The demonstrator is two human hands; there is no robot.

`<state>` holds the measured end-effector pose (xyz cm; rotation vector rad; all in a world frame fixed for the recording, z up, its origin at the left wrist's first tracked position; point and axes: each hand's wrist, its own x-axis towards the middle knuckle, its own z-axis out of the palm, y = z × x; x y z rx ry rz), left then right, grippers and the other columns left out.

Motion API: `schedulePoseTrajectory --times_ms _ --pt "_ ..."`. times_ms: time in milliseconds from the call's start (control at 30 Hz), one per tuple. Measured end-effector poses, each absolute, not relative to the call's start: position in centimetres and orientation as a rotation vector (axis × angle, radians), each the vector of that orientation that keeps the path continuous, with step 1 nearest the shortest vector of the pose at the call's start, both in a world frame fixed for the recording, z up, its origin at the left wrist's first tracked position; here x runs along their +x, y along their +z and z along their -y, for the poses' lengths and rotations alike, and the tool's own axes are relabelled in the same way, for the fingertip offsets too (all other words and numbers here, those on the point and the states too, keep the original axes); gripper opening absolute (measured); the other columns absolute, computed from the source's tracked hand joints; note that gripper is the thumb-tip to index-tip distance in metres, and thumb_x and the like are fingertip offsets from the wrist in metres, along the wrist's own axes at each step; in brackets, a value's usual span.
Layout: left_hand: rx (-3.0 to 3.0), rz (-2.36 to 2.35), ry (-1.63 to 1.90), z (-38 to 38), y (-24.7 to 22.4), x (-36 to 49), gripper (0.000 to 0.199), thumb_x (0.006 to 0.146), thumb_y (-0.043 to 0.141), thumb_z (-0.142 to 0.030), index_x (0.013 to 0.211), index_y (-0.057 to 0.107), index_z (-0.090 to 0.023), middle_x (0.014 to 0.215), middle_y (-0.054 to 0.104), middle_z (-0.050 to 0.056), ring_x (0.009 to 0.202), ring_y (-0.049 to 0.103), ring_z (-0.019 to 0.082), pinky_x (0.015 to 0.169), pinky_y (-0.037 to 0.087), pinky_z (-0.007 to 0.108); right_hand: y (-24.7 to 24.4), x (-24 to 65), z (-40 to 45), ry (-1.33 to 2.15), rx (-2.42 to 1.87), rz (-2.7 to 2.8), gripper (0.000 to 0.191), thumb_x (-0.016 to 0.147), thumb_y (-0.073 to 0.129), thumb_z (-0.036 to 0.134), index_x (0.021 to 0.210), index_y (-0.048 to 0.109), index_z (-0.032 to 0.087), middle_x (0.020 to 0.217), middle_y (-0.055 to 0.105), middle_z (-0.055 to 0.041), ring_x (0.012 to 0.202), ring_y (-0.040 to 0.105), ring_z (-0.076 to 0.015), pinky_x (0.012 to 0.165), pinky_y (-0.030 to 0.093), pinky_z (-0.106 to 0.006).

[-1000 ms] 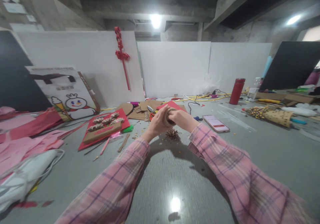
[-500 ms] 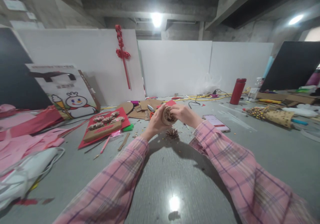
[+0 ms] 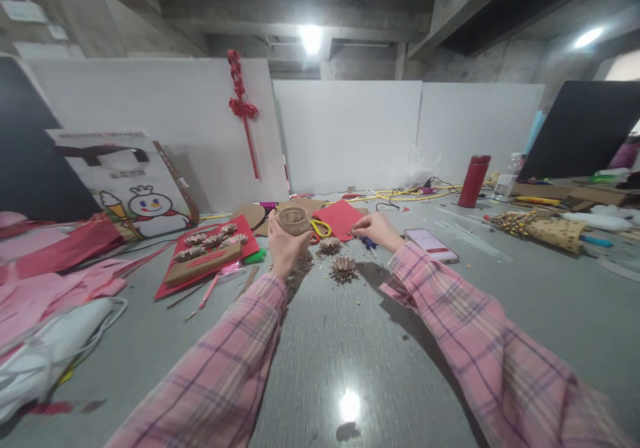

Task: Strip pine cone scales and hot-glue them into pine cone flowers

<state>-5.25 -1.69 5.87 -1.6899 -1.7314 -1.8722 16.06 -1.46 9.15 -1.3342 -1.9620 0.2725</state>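
Note:
My left hand [image 3: 286,247] is wrapped round a small brownish, round cup [image 3: 293,219], held upright with its rim facing up. To the right, my right hand [image 3: 376,231] is pinched by the corner of a red paper sheet [image 3: 341,219]. A tiny dark bit shows at its fingertips, too small to name. Between the hands lie two pinecone flowers, one farther [image 3: 329,245] and one nearer [image 3: 344,269]. Scissors with yellow handles [image 3: 321,227] rest just right of the cup. A small dark blue thing [image 3: 369,242] sits beneath my right hand.
A red sheet [image 3: 167,288] at left carries several pinecone flowers and a cardboard strip. Right of my hand lies a phone [image 3: 431,245]. Farther right are a red flask [image 3: 475,181], a plastic bottle [image 3: 509,177] and a wrapped bouquet [image 3: 545,231]. White panels [image 3: 350,135] stand behind.
My hands have parted: the left moved left with the cup, now tipped upright, and the right came out of the cup toward the red paper. A second pinecone flower now shows on the table.

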Motion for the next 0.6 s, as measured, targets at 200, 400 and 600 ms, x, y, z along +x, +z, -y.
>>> schedulePoseTrajectory --times_ms 200,400,600 --pt "-1.623 1.879 -1.777 1.4 5.3 -6.1 0.092 0.047 0.068 -0.034 0.123 0.021 -0.013 0.115 0.042 0.017 0.106 0.042 0.028 0.086 0.036 0.039 7.6 15.9 1.1 0.156 -1.432 2.159 0.008 0.061 0.06 0.018 0.062 0.068 0.015 0.063 0.065 -0.0019 0.062 0.057 -0.0113 0.056 0.037 -0.018" --pt "-1.648 1.9 -1.662 1.0 4.8 -6.1 0.096 0.05 0.066 -0.04 0.126 0.015 -0.009 0.118 0.04 0.021 0.109 0.04 0.031 0.086 0.037 0.04 6.2 15.4 0.4 0.081 -1.47 2.32 0.008 0.058 0.061 0.012 0.061 0.068 0.013 0.059 0.064 -0.0061 0.059 0.056 -0.0134 0.055 0.036 -0.02" --pt "-1.729 1.744 -1.406 1.2 4.2 -6.0 0.089 0.058 0.061 -0.041 0.126 0.015 -0.006 0.131 0.018 0.026 0.12 0.018 0.036 0.093 0.024 0.049 5.7 15.5 0.7 0.093 -1.485 2.297 0.008 0.058 0.062 0.014 0.063 0.068 0.012 0.057 0.064 -0.0067 0.056 0.055 -0.0123 0.054 0.037 -0.019"
